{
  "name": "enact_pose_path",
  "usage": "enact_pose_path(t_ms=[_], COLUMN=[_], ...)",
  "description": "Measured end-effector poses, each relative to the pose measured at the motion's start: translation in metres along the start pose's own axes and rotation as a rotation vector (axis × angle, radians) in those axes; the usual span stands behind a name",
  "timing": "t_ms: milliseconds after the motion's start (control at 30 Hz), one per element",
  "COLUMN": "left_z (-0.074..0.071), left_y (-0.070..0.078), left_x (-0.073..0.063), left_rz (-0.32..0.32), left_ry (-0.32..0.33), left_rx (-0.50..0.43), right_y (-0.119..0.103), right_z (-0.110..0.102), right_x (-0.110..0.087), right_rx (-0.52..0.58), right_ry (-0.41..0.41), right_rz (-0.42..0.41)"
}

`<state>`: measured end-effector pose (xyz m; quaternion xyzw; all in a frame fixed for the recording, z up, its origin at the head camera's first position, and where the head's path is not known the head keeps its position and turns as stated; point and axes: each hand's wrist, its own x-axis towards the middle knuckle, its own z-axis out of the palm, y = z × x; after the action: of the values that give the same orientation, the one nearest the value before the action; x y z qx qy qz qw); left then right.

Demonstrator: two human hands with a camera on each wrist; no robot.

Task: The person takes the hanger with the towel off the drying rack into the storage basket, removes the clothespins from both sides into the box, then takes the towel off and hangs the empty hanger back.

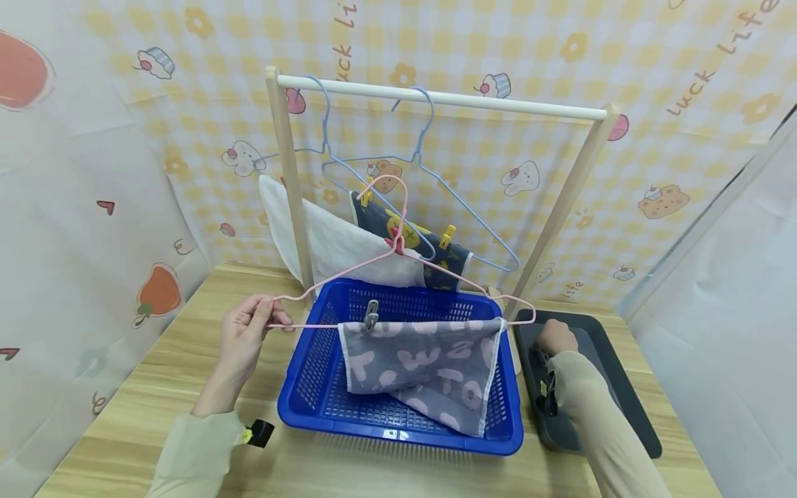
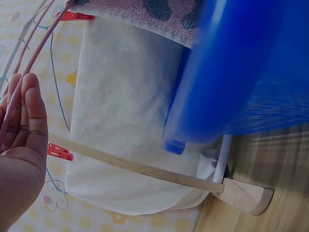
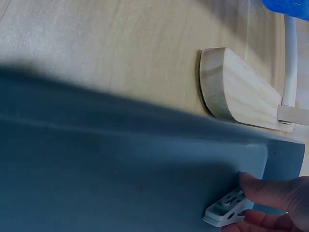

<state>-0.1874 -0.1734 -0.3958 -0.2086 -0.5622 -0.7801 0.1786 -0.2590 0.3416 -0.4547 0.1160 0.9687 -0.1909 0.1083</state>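
Observation:
In the head view my left hand (image 1: pixel 245 330) grips the left end of a pink hanger (image 1: pixel 445 268). A grey towel with pink letters (image 1: pixel 417 366) hangs over the hanger's lower bar, above the blue basket (image 1: pixel 398 434). One grey clothespin (image 1: pixel 371 315) clips the towel near its left corner; no clip shows at its right corner. My right hand (image 1: pixel 556 338) is down in the dark grey tray (image 1: pixel 629 408). The right wrist view shows the thumb and fingers pinching a grey clothespin (image 3: pixel 226 207) near the tray's end wall.
Behind the basket stands a rack with a white rail (image 1: pixel 498 104) and wooden posts. Two blue hangers (image 1: pixel 468 204) hang there, one holding a white towel (image 1: pixel 336 242), the other a dark towel (image 1: pixel 457 261) with yellow clothespins. A wooden foot (image 3: pixel 241 92) stands beside the tray.

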Motion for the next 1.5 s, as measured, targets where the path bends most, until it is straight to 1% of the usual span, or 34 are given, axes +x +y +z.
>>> enact_pose_path(t_ms=[267,367,467,533,567,667,733,767,800,900,1000,1067,1133,1233,1300,1333,1400,1500], left_z=[0.001,0.001,0.001,0.001,0.000,0.000,0.000,0.000,0.000,0.000,0.001,0.001,0.001,0.001,0.001,0.001,0.001,0.002], left_y=[0.000,0.000,0.000,-0.001,-0.001,-0.002,-0.002,-0.002,-0.002,-0.002,-0.003,-0.002,-0.001,-0.001,-0.002,-0.002,-0.002,-0.002], left_x=[-0.001,0.000,0.000,0.000,0.000,-0.001,-0.001,0.000,0.000,0.001,0.001,0.002,0.002,0.002,0.002,0.002,0.002,0.002], left_rz=[-0.008,-0.006,0.001,0.006,0.008,0.009,0.010,0.013,0.017,0.026,0.023,0.019,0.016,0.013,0.008,0.005,0.003,-0.001], left_ry=[0.005,0.004,0.003,0.003,0.002,0.001,-0.003,-0.005,-0.007,-0.011,-0.010,-0.006,-0.003,0.001,0.005,0.007,0.010,0.016], left_rx=[-0.007,-0.014,-0.028,-0.037,-0.040,-0.050,-0.059,-0.068,-0.079,-0.103,-0.108,-0.096,-0.087,-0.075,-0.067,-0.061,-0.053,-0.040], right_y=[0.003,0.001,-0.005,-0.010,-0.013,-0.025,-0.035,-0.040,-0.046,-0.063,-0.077,-0.087,-0.096,-0.109,-0.119,-0.125,-0.137,-0.158], right_z=[0.003,-0.003,-0.015,-0.027,-0.034,-0.056,-0.070,-0.076,-0.081,-0.090,-0.093,-0.093,-0.093,-0.091,-0.089,-0.087,-0.082,-0.072], right_x=[0.001,-0.003,-0.009,-0.014,-0.018,-0.035,-0.050,-0.058,-0.066,-0.088,-0.105,-0.113,-0.119,-0.125,-0.129,-0.131,-0.135,-0.139], right_rx=[-0.048,-0.043,-0.016,0.014,0.053,0.226,0.340,0.380,0.392,0.361,0.335,0.332,0.354,0.365,0.373,0.381,0.381,0.389], right_ry=[0.008,0.008,0.062,0.126,0.153,0.209,0.254,0.277,0.310,0.402,0.457,0.492,0.528,0.575,0.567,0.547,0.498,0.400], right_rz=[-0.027,-0.027,-0.051,-0.104,-0.130,-0.209,-0.270,-0.291,-0.321,-0.402,-0.457,-0.495,-0.540,-0.626,-0.679,-0.697,-0.739,-0.804])
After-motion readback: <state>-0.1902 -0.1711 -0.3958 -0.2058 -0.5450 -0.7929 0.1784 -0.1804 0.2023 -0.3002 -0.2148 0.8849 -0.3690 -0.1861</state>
